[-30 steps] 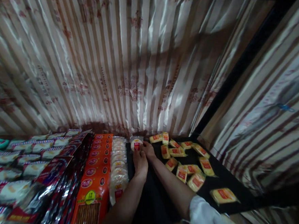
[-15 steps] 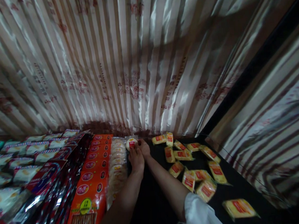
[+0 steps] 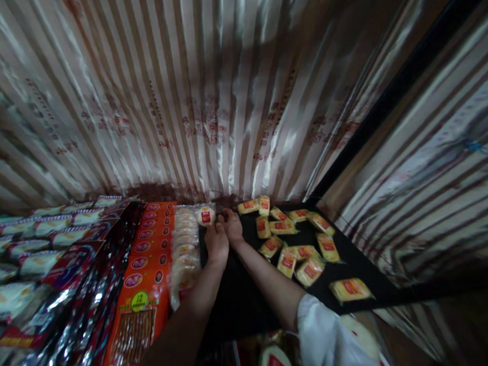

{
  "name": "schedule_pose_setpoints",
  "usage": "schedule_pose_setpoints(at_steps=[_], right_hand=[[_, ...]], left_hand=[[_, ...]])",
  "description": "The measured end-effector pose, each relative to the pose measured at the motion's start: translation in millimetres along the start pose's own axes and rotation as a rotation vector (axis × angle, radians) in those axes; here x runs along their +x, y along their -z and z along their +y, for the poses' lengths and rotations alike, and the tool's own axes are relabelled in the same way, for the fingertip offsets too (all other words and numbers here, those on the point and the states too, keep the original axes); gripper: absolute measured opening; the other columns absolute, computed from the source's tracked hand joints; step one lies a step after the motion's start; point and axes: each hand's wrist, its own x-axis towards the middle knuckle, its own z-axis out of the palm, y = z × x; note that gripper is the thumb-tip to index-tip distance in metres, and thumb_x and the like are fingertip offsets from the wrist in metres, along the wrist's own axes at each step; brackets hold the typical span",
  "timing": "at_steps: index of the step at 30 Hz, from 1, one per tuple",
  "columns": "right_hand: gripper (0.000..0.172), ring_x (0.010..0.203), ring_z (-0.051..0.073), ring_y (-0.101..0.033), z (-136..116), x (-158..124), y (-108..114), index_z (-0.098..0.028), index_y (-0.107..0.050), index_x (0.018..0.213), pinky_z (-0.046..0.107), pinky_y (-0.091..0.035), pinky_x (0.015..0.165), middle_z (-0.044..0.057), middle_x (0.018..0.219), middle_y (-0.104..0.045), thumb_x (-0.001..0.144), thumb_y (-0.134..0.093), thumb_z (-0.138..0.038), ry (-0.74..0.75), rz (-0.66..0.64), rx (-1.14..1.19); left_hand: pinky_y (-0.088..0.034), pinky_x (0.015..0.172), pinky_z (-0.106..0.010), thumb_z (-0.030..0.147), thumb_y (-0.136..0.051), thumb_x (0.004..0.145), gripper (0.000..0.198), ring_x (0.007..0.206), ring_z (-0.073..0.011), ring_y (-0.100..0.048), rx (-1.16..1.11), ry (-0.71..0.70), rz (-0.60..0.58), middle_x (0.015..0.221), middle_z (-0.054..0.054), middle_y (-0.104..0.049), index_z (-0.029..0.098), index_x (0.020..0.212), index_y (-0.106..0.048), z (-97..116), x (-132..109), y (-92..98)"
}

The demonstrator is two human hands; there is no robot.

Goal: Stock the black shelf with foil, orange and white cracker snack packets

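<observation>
A round white pastry in a clear wrapper with a red label (image 3: 205,216) lies at the far end of the black table, by the foot of the striped curtain. Close at its lower right is my left hand (image 3: 217,243), fingers bent and pressed together. My right hand (image 3: 234,228) sits against the left one, its fingers curled in towards the wrapper's right side. Dim light and blur hide what the fingertips of either hand grip, if anything. Just left of the pastry runs a column of clear-wrapped round pastries (image 3: 186,240).
Yellow wrapped cakes with red labels (image 3: 281,227) lie scattered on the black table (image 3: 243,294) at right. Orange packets (image 3: 143,262), dark shiny packets (image 3: 98,282) and white packs (image 3: 43,263) fill the left. The striped curtain (image 3: 204,96) rises behind; round packages (image 3: 275,363) show below the front edge.
My view has tilted down, showing the table's front edge and packages below. My hands have drawn slightly right of the round pastry, leaving its label in full view.
</observation>
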Motion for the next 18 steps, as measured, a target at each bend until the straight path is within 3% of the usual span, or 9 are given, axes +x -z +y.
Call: schedule_pose_setpoints(at_steps=[4, 7, 10, 13, 15, 18], right_hand=[[0.028, 0.094, 0.018, -0.058, 24, -46, 37, -0.015, -0.060, 0.103, 0.031, -0.045, 0.087, 0.010, 0.105, -0.062, 0.079, -0.047, -0.022, 0.104, 0.123, 0.199], [0.027, 0.089, 0.017, -0.059, 48, -102, 73, -0.016, -0.058, 0.103, 0.031, -0.048, 0.081, 0.009, 0.102, -0.063, 0.081, -0.046, -0.027, 0.137, 0.184, 0.365], [0.029, 0.073, 0.015, -0.061, 75, -170, 104, -0.017, -0.054, 0.105, 0.028, -0.050, 0.070, 0.006, 0.093, -0.065, 0.085, -0.045, -0.036, 0.088, 0.128, 0.464], [0.029, 0.070, 0.016, -0.062, 110, -232, 122, -0.018, -0.057, 0.101, 0.028, -0.050, 0.066, 0.005, 0.082, -0.067, 0.086, -0.045, -0.040, 0.035, -0.003, 0.349], [0.030, 0.073, 0.018, -0.062, 136, -263, 129, -0.018, -0.058, 0.100, 0.031, -0.050, 0.067, 0.007, 0.084, -0.067, 0.087, -0.043, -0.040, -0.009, 0.042, 0.222], [0.030, 0.088, 0.023, -0.059, 168, -288, 140, -0.017, -0.062, 0.097, 0.038, -0.047, 0.081, 0.011, 0.094, -0.065, 0.086, -0.042, -0.036, 0.065, 0.148, -0.039]], left_hand=[[-0.045, 0.091, -0.030, 0.016, -0.039, 0.083, 0.029, 0.105, -0.0192, -0.058, -0.042, 0.002, -0.066, 0.112, -0.012, -0.062, 0.013, 0.103, -0.060, 5, -58, 3.6], [-0.049, 0.077, -0.028, 0.016, -0.040, 0.080, 0.026, 0.088, -0.0162, -0.063, -0.188, -0.077, -0.177, 0.098, -0.008, -0.065, 0.017, 0.094, -0.061, -3, -125, 13.3], [-0.048, 0.073, -0.028, 0.021, -0.041, 0.080, 0.022, 0.075, -0.0150, -0.062, -0.269, -0.070, -0.306, 0.083, -0.004, -0.066, 0.019, 0.084, -0.062, -24, -195, 25.6], [-0.047, 0.079, -0.028, 0.014, -0.049, 0.069, 0.017, 0.082, -0.0170, -0.060, -0.218, 0.174, -0.338, 0.084, -0.004, -0.065, 0.019, 0.077, -0.064, -52, -248, 30.3], [-0.046, 0.080, -0.029, 0.011, -0.055, 0.063, 0.017, 0.084, -0.0181, -0.059, -0.209, 0.380, -0.295, 0.086, -0.004, -0.064, 0.018, 0.076, -0.064, -69, -270, 26.6], [-0.048, 0.071, -0.029, 0.016, -0.064, 0.058, 0.013, 0.075, -0.0193, -0.060, -0.256, 0.523, -0.322, 0.076, -0.004, -0.064, 0.017, 0.071, -0.063, -89, -288, 13.9]])
